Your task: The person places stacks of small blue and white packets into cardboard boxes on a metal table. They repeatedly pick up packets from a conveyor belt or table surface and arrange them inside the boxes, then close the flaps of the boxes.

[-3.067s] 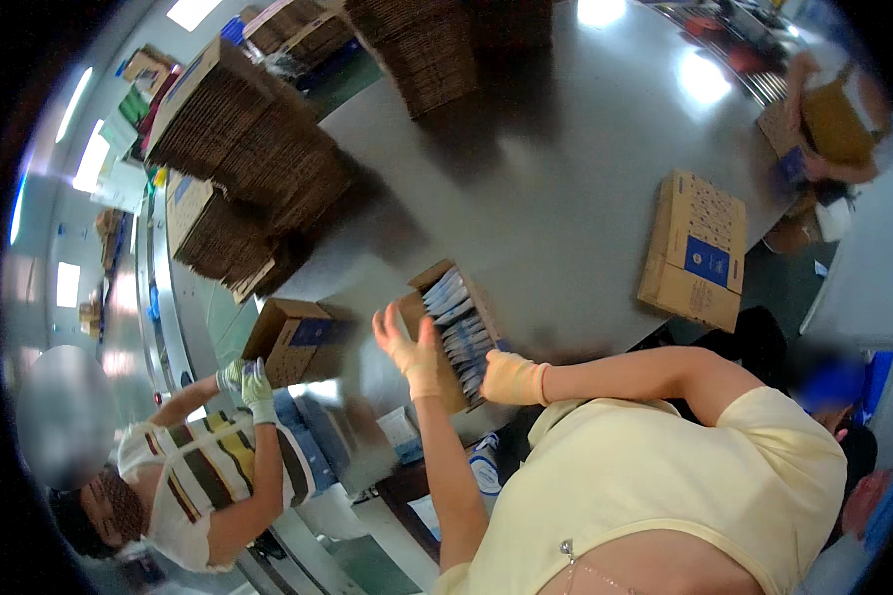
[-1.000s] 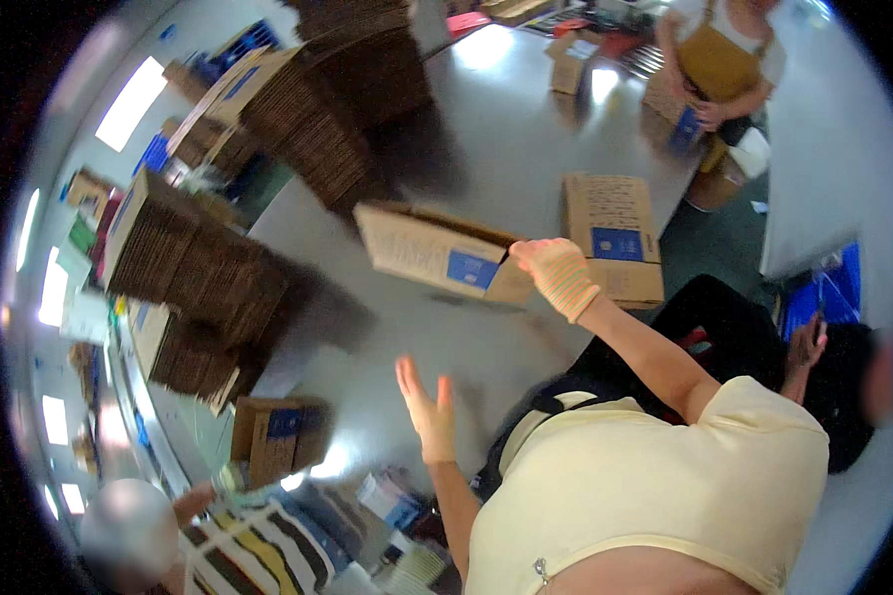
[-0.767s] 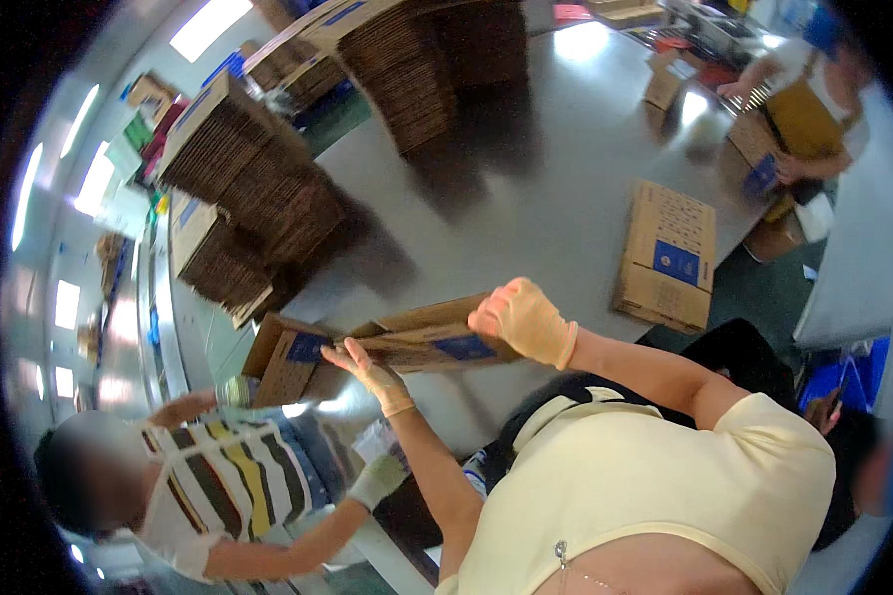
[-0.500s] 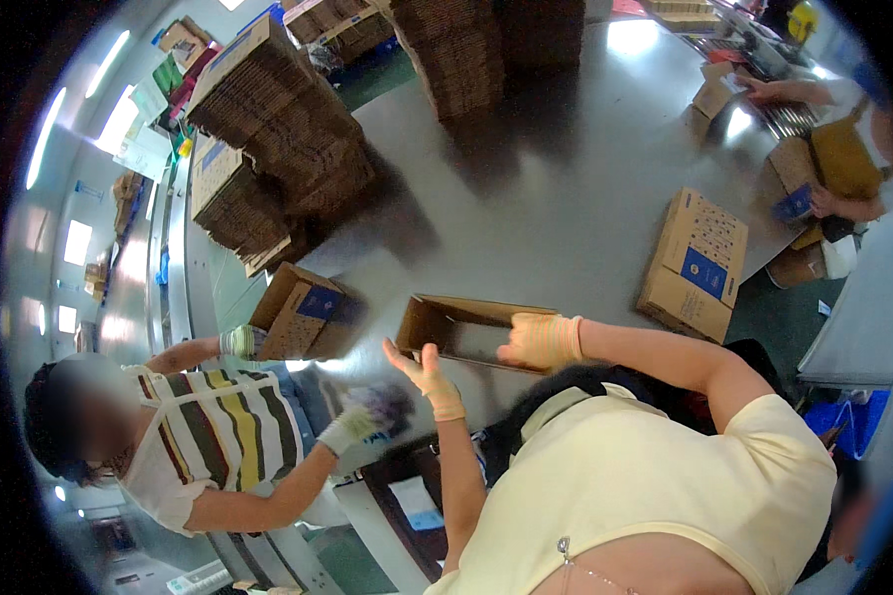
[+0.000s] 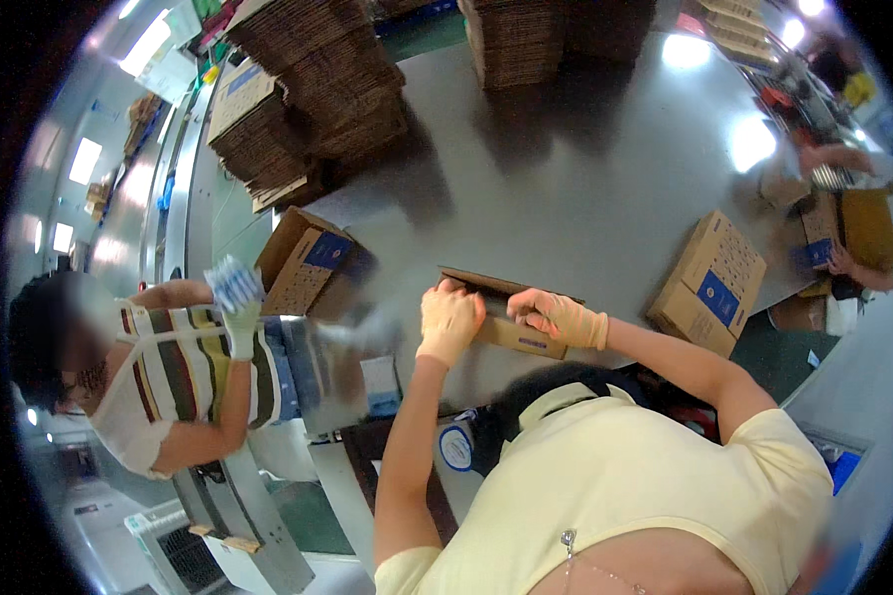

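A small brown cardboard box [image 5: 522, 338] lies on the metal table in front of me, with its top standing partly open and a far flap raised. My left hand [image 5: 451, 319], in a pale yellow glove with bare fingertips, is closed over the left end of the box. My right hand [image 5: 558, 317], gloved alike, has its fingers curled on the top near the right end. The fingers of both hands are bent against the cardboard. The inside of the box is mostly hidden by my hands.
Left of me a gloved co-worker holds a white-and-blue packet [image 5: 234, 285] beside an open carton [image 5: 308, 262]. A closed carton [image 5: 709, 283] lies to the right. Tall stacks of flat cardboard [image 5: 318, 89] stand at the far left. Another co-worker handles boxes at the far right.
My left hand has moved from open beside the box to closed over its left end. The box's near side now looks folded up. The left co-worker has lifted a packet to the carton.
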### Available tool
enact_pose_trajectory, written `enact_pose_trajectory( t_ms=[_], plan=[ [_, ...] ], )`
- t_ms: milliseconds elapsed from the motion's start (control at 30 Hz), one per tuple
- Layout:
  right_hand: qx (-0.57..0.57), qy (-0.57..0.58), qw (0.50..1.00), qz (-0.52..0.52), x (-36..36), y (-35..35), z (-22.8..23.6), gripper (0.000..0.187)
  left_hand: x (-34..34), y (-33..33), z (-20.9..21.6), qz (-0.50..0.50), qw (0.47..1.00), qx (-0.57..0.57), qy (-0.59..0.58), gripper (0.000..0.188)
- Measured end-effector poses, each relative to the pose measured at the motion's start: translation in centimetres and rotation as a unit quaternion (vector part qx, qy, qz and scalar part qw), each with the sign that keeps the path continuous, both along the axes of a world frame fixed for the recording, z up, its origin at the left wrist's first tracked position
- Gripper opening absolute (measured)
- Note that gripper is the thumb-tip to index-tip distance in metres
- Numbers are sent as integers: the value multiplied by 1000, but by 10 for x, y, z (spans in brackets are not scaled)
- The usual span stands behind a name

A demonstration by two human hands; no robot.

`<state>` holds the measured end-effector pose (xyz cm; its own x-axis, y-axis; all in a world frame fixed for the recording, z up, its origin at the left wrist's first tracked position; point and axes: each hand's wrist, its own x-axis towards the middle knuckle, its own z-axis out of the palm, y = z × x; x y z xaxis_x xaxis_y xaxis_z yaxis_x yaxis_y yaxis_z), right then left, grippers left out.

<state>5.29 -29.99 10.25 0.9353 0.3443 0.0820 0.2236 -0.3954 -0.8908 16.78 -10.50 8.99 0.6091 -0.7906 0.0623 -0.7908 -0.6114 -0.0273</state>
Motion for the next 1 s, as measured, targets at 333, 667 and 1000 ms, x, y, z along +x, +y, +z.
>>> enact_pose_trajectory(
  t_ms=[333, 667, 1000],
  plan=[
    [-226, -212, 951, -16, -22, -6, -5, 34, -33, 7, -21, -166, 975, -91, -118, 54],
    [-332, -108, 937, -10, -54, -68, 46, 57, -26, -22, -42, 339, 500, -574, 553, 48],
    [-463, -66, 857, 215, -19, 12, -6, 13, -41, -24, -67, 399, 781, -387, 286, 28]
  ],
)
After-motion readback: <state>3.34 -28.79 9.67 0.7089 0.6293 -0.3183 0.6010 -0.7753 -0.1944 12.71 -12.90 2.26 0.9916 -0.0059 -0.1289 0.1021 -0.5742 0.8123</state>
